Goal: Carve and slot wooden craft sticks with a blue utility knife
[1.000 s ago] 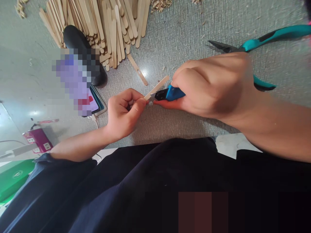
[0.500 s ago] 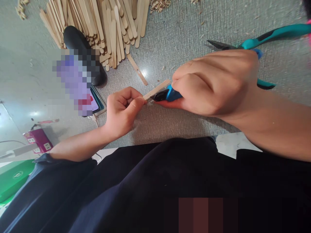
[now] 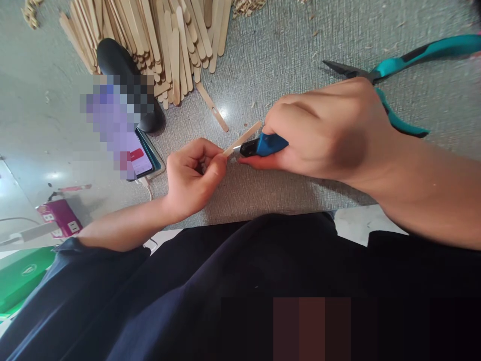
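Observation:
Between thumb and fingers, my left hand (image 3: 195,175) pinches one end of a wooden craft stick (image 3: 246,136), which points up and to the right. My right hand (image 3: 319,130) is wrapped round a blue and black utility knife (image 3: 268,144). The knife's short bright blade lies against the lower edge of the stick, close to my left fingertips. Beyond my hands, a single craft stick (image 3: 212,107) with a small hole or notch in it lies on the table.
A big pile of craft sticks (image 3: 176,55) lies at the back, with wood shavings (image 3: 248,6) beside it. Teal-handled pliers (image 3: 398,65) rest behind my right hand. A black case (image 3: 124,75), a phone (image 3: 145,163) and a purple power strip (image 3: 62,218) are at left.
The knife has turned a little against the stick, and its blade now catches the light. My right hand has rotated slightly; my left has shifted a touch to the right.

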The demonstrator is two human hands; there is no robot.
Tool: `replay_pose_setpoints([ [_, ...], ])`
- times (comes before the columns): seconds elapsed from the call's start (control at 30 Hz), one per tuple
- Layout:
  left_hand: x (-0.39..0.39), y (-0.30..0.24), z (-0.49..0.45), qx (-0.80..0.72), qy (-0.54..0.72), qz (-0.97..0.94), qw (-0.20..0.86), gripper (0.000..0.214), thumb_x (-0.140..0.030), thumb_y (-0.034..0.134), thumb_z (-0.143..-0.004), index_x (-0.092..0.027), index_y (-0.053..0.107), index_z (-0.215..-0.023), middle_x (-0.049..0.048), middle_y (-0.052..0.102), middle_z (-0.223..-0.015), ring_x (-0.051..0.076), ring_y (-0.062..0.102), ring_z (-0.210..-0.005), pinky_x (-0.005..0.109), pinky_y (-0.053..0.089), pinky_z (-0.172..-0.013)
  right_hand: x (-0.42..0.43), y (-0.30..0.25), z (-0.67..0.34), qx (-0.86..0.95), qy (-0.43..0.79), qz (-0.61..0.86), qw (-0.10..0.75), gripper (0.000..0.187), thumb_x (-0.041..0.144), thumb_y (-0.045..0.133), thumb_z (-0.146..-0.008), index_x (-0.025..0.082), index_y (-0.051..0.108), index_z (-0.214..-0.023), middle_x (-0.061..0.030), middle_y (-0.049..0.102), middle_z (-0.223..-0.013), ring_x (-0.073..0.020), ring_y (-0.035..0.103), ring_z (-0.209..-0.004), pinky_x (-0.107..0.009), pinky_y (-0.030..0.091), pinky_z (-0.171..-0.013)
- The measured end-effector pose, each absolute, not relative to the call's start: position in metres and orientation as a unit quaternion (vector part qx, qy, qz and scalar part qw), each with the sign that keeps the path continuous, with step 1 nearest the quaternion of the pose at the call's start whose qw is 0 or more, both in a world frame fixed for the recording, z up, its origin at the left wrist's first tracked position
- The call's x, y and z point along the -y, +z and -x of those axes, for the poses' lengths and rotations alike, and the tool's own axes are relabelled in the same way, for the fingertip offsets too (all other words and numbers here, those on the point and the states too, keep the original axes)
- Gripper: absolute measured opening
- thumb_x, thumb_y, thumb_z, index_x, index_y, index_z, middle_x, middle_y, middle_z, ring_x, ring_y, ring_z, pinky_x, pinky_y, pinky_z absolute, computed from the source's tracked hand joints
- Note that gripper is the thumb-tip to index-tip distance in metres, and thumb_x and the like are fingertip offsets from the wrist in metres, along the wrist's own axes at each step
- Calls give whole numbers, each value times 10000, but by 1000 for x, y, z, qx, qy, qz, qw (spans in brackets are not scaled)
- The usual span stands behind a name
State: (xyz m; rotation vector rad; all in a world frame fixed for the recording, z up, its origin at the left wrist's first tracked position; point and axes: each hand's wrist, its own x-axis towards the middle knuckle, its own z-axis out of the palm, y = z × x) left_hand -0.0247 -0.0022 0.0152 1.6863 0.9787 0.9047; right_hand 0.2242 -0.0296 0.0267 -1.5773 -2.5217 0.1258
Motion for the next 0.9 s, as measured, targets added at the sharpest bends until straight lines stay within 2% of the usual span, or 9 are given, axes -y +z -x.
replay_pose_setpoints([
  [0.1,3,15,25,-401,367,-696,469,228,-118,741,-905,-183,689,-693,-62,575,-549,34,462,-482,167,264,-451,29,28,-222,839,59,532,95,819,875,261,-1150,228,703,-909,-55,652,-756,-201,550,-664,-389,292,-628],
  [0.23,2,15,25,-401,362,-696,473,233,-143,751,-915,-181,700,-690,-56,585,-539,37,466,-474,173,263,-446,29,30,-221,830,75,547,78,790,868,302,-1146,222,706,-938,-70,683,-790,-204,551,-684,-396,286,-636],
  [0.37,-1,17,26,-400,345,-689,497,246,-182,757,-915,-182,699,-675,-50,569,-531,36,424,-462,181,233,-427,31,27,-222,825,89,553,75,778,876,340,-1135,219,737,-1007,-86,713,-864,-240,604,-754,-404,338,-684],
  [0.47,-3,20,25,-417,310,-664,538,254,-248,768,-905,-192,689,-670,-57,510,-510,38,350,-439,193,200,-401,31,26,-222,829,76,550,63,800,874,304,-1140,228,770,-1059,-84,725,-920,-256,644,-800,-409,381,-722],
  [0.67,-6,23,25,-423,288,-627,588,254,-261,778,-892,-209,671,-668,-60,501,-500,48,340,-427,213,227,-401,29,28,-222,857,-22,511,62,777,837,308,-1152,238,697,-847,-83,733,-841,-211,596,-701,-389,352,-611],
  [0.8,-6,22,26,-419,290,-622,595,245,-235,763,-897,-214,681,-667,-57,511,-504,55,345,-425,222,229,-404,28,26,-221,859,-41,502,88,671,667,361,-1201,228,626,-768,-62,701,-777,-171,544,-658,-380,312,-611],
  [0.9,-6,20,27,-419,290,-620,596,231,-232,751,-900,-223,684,-678,-58,508,-500,64,344,-417,233,226,-404,28,24,-220,839,4,519,161,642,536,335,-1223,225,550,-704,-38,653,-713,-153,523,-642,-379,296,-630],
])
